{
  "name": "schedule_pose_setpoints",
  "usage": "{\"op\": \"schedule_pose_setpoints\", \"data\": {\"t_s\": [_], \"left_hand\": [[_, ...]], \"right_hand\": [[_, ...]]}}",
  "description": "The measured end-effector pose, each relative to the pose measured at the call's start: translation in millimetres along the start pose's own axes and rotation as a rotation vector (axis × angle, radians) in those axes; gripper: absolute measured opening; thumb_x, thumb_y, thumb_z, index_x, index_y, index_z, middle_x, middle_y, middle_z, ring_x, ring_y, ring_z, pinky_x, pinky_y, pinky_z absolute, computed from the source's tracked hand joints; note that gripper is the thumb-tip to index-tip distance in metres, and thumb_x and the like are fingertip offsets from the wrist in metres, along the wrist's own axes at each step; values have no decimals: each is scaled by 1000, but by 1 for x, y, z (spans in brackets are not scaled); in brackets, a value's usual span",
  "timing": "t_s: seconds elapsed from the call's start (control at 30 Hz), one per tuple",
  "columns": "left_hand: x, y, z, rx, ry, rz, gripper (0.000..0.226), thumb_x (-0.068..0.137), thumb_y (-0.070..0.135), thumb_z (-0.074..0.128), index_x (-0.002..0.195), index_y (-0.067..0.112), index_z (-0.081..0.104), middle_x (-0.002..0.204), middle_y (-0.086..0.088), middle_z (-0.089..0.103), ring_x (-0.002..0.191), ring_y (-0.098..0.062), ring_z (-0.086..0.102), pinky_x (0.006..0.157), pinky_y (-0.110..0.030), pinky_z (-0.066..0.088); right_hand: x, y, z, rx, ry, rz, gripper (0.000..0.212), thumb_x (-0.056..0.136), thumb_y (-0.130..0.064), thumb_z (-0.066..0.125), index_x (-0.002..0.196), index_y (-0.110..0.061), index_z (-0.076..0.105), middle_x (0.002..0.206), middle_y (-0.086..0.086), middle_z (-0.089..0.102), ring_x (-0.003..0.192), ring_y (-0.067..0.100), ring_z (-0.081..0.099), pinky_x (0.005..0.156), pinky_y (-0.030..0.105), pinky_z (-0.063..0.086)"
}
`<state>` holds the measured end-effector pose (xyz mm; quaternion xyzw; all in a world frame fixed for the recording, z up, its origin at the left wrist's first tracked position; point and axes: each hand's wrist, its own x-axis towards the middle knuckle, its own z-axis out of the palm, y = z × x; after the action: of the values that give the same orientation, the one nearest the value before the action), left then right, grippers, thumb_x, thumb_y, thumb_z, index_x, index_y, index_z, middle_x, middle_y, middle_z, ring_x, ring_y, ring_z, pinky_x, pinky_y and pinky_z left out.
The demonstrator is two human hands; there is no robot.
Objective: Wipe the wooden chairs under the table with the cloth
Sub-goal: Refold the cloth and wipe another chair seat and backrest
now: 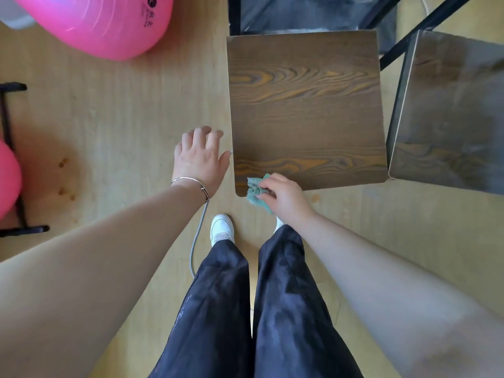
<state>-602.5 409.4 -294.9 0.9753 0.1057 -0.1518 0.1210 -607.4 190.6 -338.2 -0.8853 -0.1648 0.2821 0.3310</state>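
Observation:
A dark wooden chair seat (305, 105) stands straight ahead of me on the light floor. A second wooden chair (450, 113) stands close to its right, tilted in view. My right hand (283, 195) grips a bunched green cloth (256, 190) at the near left corner of the first seat. My left hand (200, 156) hovers with fingers spread just left of that seat's left edge, holding nothing.
A large pink exercise ball (95, 20) lies at the top left, and another pink one (8, 178) sits in a black frame (16, 159) at the left edge. A grey cable (196, 236) runs along the floor by my feet. Black metal table legs (403, 39) rise behind the chairs.

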Motion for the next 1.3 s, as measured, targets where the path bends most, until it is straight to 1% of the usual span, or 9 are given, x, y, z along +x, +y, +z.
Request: {"op": "schedule_pose_setpoints", "data": {"t_s": [0.1,0.23,0.43,0.63,0.77,0.87,1.1,1.2,1.3], "left_hand": [[9,12,-6,1,9,-11,43,96,41,43,135,21,42,136,-7,41,119,-35,37,96,-46,35],[24,30,-12,-26,44,-46,44,96,41,43,135,20,43,136,-7,42,119,-34,37,96,-45,34],[43,52,-6,-67,62,-88,45,94,41,47,134,20,46,134,-7,44,118,-34,39,96,-46,35],[56,69,4,-85,65,-119,44,94,41,48,132,19,47,132,-8,46,116,-34,40,94,-46,37],[66,75,6,-81,53,-137,44,94,42,46,133,20,46,132,-7,45,117,-33,39,96,-45,36],[75,77,6,-70,56,-142,43,95,42,46,132,21,47,132,-6,45,117,-33,39,95,-44,36],[97,92,4,-96,50,-143,37,98,38,40,130,21,48,129,-8,46,115,-32,39,94,-43,35],[109,104,6,-146,-13,-181,38,100,39,35,132,23,46,127,-8,46,116,-31,40,96,-42,35],[124,115,9,-167,-72,-212,38,100,40,34,132,25,47,127,-7,48,116,-30,41,96,-41,37]], "right_hand": [[24,3,-46,-30,186,20,21,87,-18,70,105,-7,71,101,2,59,80,11,51,73,21,37],[67,8,-101,-57,291,18,23,89,-19,67,110,-9,70,110,3,59,89,13,58,83,26,47],[112,29,-131,-173,119,104,30,94,-26,60,123,-19,66,120,-3,54,103,16,56,92,27,45],[143,29,-139,-136,293,157,19,96,-30,56,106,-20,67,104,-3,58,90,18,57,78,38,52],[172,15,-136,-214,103,184,23,96,-36,56,116,-28,60,106,-1,63,90,20,60,72,36,53],[182,13,-132,-330,9,193,14,97,-30,52,105,-34,62,105,0,63,84,23,60,65,33,51],[153,32,-159,59,-4,201,11,95,-31,53,95,-32,64,90,-10,69,82,10,68,75,35,59],[135,42,-169,199,8,271,27,96,-37,49,93,-19,69,83,-5,73,73,4,69,69,23,59],[123,52,-176,224,36,300,16,95,-28,57,92,-18,69,81,-5,72,67,2,69,60,15,55]]}}
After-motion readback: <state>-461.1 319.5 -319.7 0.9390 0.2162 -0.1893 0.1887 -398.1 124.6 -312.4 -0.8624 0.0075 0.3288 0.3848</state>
